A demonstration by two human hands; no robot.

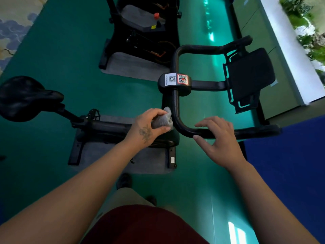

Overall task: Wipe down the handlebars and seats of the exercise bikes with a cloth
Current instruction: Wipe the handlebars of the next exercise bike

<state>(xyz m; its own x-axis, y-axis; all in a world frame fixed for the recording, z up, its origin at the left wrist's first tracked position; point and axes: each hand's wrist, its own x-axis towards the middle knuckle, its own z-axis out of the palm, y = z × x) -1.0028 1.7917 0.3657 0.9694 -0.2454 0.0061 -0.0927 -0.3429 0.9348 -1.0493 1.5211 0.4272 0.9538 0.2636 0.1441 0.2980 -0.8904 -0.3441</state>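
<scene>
A black exercise bike stands below me, its looped handlebar (175,103) in the middle of the view and its black seat (22,97) at the far left. My left hand (149,127) grips a bunched grey cloth (162,119) and holds it against the handlebar's near left bend. My right hand (218,138) hovers over the near bar with fingers spread and relaxed, holding nothing. A hub with two QR-code stickers (176,79) sits at the bar's centre, and a black tablet holder (249,76) lies beyond it.
A second black bike (144,32) with a red knob stands further ahead on a grey mat. Green floor (70,59) surrounds the bikes. A blue mat (290,164) lies at the right, and a window ledge (290,50) with plants runs along the far right.
</scene>
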